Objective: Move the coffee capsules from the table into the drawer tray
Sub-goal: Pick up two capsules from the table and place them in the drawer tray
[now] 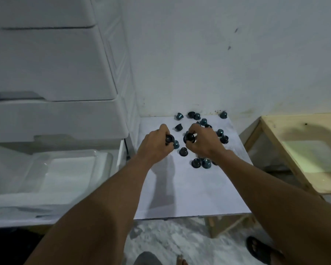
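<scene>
Curled fingers of the left hand (157, 145) cover most of the dark round coffee capsule (169, 138) it grips; the right hand (203, 143) half-hides a second dark capsule (190, 138). The clear plastic drawer tray (46, 165) runs off the left edge, the pale wooden bench (294, 129) off the right.

Scanning frame: no text, label, brand or number readable anywhere. Coffee capsules (183, 151) on tabletop (191, 190): dark, small, blurred, any print impossible to make out. Drawer fronts (46, 64): plain white, nothing legible.
</scene>
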The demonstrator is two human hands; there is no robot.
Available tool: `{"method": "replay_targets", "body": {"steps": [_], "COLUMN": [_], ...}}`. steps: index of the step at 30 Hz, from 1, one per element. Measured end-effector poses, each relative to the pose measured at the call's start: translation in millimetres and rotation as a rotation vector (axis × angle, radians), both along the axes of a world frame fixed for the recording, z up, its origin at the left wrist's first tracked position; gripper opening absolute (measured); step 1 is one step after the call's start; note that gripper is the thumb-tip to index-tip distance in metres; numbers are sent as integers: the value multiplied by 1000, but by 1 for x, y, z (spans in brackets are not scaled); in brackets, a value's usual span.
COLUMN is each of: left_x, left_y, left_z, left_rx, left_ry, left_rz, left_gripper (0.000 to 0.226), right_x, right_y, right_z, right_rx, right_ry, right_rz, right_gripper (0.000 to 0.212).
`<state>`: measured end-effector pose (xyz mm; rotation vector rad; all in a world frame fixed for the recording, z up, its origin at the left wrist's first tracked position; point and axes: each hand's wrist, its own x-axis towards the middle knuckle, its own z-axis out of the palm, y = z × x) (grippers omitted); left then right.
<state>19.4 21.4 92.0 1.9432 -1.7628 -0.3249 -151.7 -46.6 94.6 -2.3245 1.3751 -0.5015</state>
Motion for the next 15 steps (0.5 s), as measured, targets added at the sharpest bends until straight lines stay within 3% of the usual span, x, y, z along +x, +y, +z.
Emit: {"method": "replay_targets", "body": {"steps": [8,15], "left_x": [12,28], "left_y": [30,83], "left_z": [35,42], "left_rx": [-190,-224], "left_ry": [72,108], "left_rz": [-15,-45], "left_gripper": [22,35], "right_x": [9,18], "right_y": [33,91], "right_z": [43,60], "right_rx": [-129,-173], "right_ry": [-48,-40], "right_rz": [-22,-43], "right_gripper": [10,30]}}
